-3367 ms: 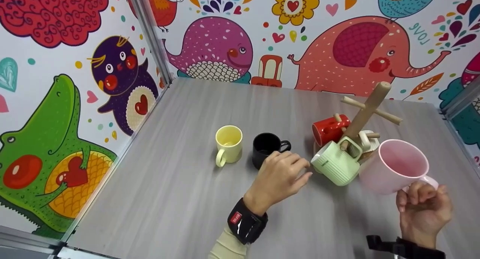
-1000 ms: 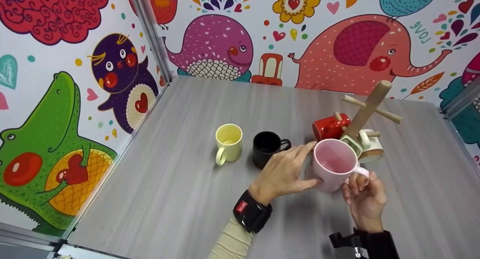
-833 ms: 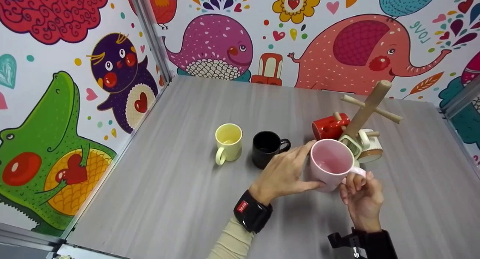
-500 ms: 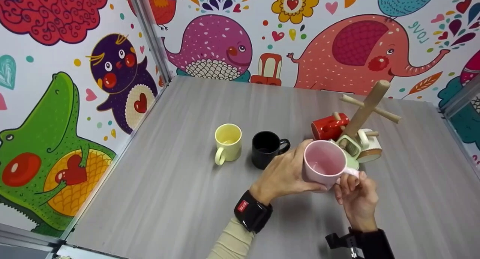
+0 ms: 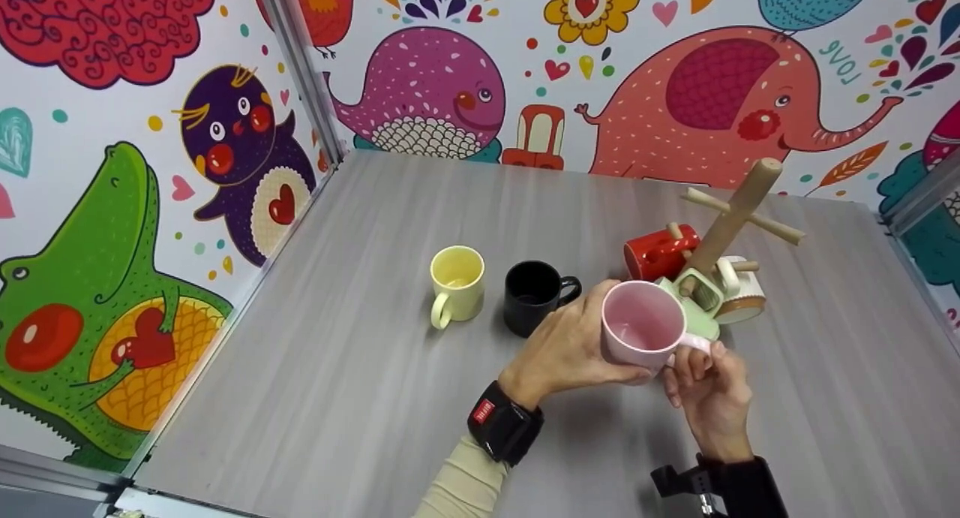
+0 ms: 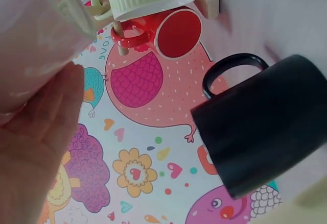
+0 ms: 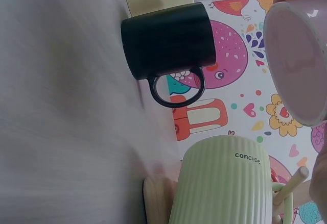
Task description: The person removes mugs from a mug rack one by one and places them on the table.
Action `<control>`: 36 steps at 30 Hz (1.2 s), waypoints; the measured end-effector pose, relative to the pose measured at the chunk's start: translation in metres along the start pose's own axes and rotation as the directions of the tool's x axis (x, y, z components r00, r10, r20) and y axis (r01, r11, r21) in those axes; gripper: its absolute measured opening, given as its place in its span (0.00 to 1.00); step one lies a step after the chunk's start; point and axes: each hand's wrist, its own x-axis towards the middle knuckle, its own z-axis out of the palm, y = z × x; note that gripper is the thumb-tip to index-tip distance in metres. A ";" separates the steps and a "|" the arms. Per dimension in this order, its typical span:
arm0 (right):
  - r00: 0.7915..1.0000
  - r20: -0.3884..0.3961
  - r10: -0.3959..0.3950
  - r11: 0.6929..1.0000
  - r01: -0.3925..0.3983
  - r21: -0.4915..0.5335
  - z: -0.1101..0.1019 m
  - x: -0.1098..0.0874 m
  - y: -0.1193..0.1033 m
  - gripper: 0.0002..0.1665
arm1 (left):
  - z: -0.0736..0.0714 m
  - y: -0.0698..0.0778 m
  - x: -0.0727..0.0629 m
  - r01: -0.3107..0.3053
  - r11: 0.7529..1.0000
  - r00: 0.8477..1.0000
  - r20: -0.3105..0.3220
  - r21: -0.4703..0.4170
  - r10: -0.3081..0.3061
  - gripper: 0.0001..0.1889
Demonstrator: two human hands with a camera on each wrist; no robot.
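Note:
A pink mug [image 5: 634, 330] is held up over the table between both hands, mouth tilted upward. The left hand [image 5: 566, 353] grips its left side, thumb across the lower front. At the mug's right, the right hand [image 5: 712, 398] pinches the handle. Just behind is a wooden mug tree [image 5: 739, 210]; a pale green ribbed mug [image 5: 697, 319] hangs from a low peg, partly covered by the pink one. In the left wrist view the pink mug [image 6: 38, 45] rests against the left fingers. The right wrist view has the green mug [image 7: 225, 183] close by, lettered "concise".
A red mug [image 5: 651, 255] and a white-and-brown mug [image 5: 748, 296] also hang on the tree, whose upper pegs stick out sideways. A black mug [image 5: 529, 300] stands right behind the left hand, with a yellow mug [image 5: 459, 281] to its left. Printed walls [image 5: 420, 90] edge the table.
The right hand has carried the pink mug leftward from beside the tree, uncovering the white-and-brown mug. The left hand, earlier apart from it, has closed around its side. Stand and other mugs stayed put.

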 end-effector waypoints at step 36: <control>0.961 -0.267 -0.069 0.994 0.046 -0.095 -0.001 0.006 -0.014 0.14 | -0.008 -0.005 -0.003 0.013 0.995 0.991 -0.132 0.096 0.000 0.49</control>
